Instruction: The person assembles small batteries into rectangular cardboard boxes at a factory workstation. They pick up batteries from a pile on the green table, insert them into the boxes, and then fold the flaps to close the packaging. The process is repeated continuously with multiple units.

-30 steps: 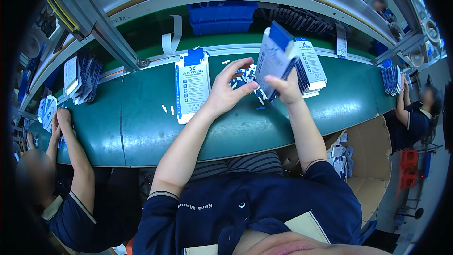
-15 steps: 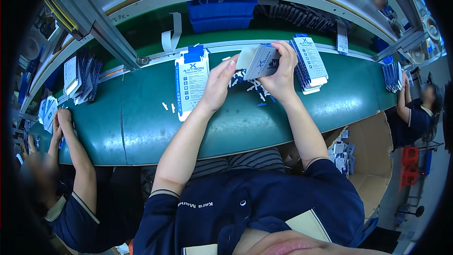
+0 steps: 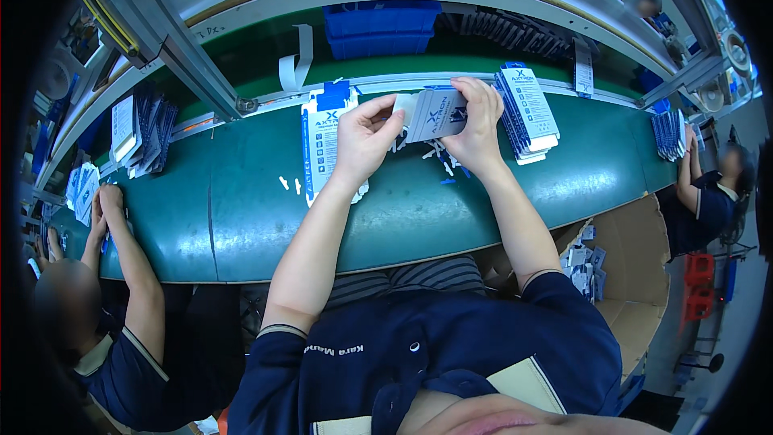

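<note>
Two small white scraps point(image 3: 283, 183) lie on the green bench point(image 3: 250, 225), just left of flat blue-and-white cartons point(image 3: 324, 157) that the left hand point(image 3: 361, 138) partly hides from view. That hand's fingers pinch a white flap point(image 3: 404, 106) at the left end of a printed carton point(image 3: 435, 114) raised over the bench, while the right hand point(image 3: 477, 133) has its fingers wrapped around the other end. Scattered white and blue cut-outs point(image 3: 448, 181) lie below, with a fanned carton stack point(image 3: 531, 111) farther right.
</note>
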A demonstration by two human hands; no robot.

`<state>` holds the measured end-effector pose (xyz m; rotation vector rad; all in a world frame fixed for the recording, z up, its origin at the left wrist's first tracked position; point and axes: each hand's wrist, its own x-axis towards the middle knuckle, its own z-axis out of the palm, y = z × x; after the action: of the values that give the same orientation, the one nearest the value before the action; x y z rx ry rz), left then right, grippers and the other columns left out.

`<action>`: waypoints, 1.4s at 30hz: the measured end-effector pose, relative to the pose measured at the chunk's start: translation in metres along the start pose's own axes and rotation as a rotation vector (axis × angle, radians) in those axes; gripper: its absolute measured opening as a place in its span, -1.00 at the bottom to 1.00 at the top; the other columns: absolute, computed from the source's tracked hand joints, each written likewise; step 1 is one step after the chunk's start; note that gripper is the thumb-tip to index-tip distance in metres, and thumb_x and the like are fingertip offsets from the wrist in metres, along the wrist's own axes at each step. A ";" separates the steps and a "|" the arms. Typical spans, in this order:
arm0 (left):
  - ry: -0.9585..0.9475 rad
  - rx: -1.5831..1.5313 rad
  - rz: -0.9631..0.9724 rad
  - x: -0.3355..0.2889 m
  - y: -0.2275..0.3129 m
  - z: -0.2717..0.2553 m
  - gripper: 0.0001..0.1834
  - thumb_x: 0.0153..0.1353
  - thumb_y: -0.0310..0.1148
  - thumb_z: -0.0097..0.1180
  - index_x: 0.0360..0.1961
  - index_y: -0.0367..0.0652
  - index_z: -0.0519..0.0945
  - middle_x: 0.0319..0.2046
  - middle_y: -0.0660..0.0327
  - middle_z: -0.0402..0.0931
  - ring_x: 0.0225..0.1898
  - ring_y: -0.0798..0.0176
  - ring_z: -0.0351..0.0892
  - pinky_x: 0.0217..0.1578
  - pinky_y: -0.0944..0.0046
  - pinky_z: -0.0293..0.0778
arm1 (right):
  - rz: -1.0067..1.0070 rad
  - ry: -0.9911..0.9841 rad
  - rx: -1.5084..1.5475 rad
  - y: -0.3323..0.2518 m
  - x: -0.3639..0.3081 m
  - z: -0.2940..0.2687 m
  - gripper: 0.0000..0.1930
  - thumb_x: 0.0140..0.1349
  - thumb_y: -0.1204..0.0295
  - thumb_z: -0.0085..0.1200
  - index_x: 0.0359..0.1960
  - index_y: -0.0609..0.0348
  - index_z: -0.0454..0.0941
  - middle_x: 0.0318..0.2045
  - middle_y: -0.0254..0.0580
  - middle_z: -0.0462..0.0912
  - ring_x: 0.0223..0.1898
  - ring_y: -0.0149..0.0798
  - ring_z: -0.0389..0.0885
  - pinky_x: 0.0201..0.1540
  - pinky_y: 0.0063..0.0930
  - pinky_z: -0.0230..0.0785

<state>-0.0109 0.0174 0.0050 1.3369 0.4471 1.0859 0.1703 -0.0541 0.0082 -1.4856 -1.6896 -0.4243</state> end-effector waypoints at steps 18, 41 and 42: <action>-0.111 0.328 -0.020 0.003 -0.007 -0.009 -0.65 0.09 -0.53 0.10 -0.05 -0.32 0.57 -0.19 -0.01 0.63 -0.23 0.27 0.63 -0.19 0.35 0.49 | -0.063 -0.113 0.005 -0.002 0.001 0.000 -0.20 -0.37 0.63 0.21 0.09 0.00 0.28 0.07 -0.27 0.40 0.23 -0.12 0.24 0.31 -0.08 -0.18; -0.088 0.381 0.108 0.001 0.002 0.001 -0.79 0.14 -0.45 0.16 -0.24 -0.37 0.59 -0.37 0.08 0.58 -0.38 0.31 0.58 -0.32 0.32 0.47 | -0.016 -0.058 0.043 0.003 0.001 -0.005 -0.16 -0.38 0.55 0.31 0.12 0.03 0.27 0.10 -0.25 0.39 0.23 -0.13 0.25 0.31 -0.09 -0.17; -0.093 0.361 0.101 -0.001 0.007 0.002 -0.79 0.15 -0.46 0.15 -0.21 -0.37 0.58 -0.35 0.08 0.59 -0.36 0.31 0.59 -0.30 0.33 0.47 | -0.016 -0.042 0.064 0.001 0.003 -0.006 -0.16 -0.38 0.55 0.31 0.12 0.03 0.27 0.09 -0.25 0.40 0.23 -0.13 0.26 0.31 -0.09 -0.17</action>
<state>-0.0119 0.0145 0.0114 1.7366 0.5285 1.0518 0.1735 -0.0564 0.0137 -1.4440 -1.7332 -0.3463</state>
